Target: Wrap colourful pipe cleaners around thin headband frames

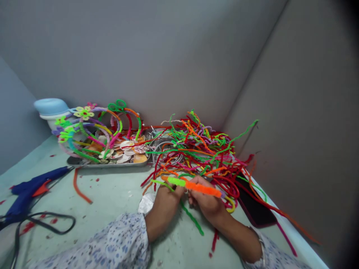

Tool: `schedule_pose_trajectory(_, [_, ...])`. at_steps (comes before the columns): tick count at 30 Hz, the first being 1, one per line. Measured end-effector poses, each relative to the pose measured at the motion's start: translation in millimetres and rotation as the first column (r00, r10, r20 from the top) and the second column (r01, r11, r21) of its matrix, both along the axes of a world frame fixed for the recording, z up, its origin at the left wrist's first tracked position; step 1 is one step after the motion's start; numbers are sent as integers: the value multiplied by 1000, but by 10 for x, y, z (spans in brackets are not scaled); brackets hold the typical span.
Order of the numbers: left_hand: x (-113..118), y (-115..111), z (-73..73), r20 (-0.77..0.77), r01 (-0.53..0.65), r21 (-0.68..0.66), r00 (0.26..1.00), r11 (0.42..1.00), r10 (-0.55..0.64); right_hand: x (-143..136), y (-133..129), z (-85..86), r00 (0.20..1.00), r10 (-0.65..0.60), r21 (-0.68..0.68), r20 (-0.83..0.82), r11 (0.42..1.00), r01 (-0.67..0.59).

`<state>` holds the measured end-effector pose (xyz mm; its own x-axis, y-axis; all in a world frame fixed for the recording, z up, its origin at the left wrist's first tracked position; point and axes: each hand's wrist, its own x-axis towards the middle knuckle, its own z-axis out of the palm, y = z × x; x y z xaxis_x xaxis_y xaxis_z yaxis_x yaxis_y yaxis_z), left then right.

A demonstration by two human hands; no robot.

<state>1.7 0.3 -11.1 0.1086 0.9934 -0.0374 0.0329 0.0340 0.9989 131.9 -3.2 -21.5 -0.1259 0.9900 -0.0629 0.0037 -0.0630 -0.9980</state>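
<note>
My left hand (166, 200) and my right hand (206, 201) are close together above the table, fingers closed. Between them runs a headband wrapped in fuzzy pipe cleaner, with a bright orange stretch (204, 188), a lime green section and purple and yellow parts at its right end. A green pipe cleaner (192, 218) hangs below my hands, and a lime strand (162, 183) sticks out past the left hand. My fingers partly hide the headband's underside, so their exact grip points are not visible.
Behind my hands lies a tangled heap of pipe cleaners (193, 142) beside silver wire hoops (168, 151). A metal tray (112, 164) holds shells and finished headbands (117, 123). There is a blue glue gun (30, 190) with a cord at left and a dark phone (259, 209) at right.
</note>
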Motion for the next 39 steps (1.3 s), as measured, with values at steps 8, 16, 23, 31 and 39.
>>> schedule_pose_trajectory(8, [-37, -23, 24, -63, 90, 56, 994, 994, -86, 44, -65, -6, 965, -52, 252, 258, 968, -15])
schedule_pose_trajectory(16, [-31, 75, -73, -121, 30, -33, 992, 999, -33, 71, -64, -37, 850, -172, 445, 498, 892, -80])
schedule_pose_trajectory(23, [-46, 16, 27, -15, 41, -71, 999, 997, -42, 47, -60, -19, 923, -146, 326, 356, 945, 24])
schedule_pose_trajectory(31, [-9, -4, -2, 229, 125, 37, 965, 991, -130, 74, 39, -48, 991, -37, -28, -132, 999, 34])
schedule_pose_trajectory(39, [-15, 33, 2, 162, 60, 61, 984, 996, -69, 72, 31, -70, 981, 1, -62, -194, 998, -13])
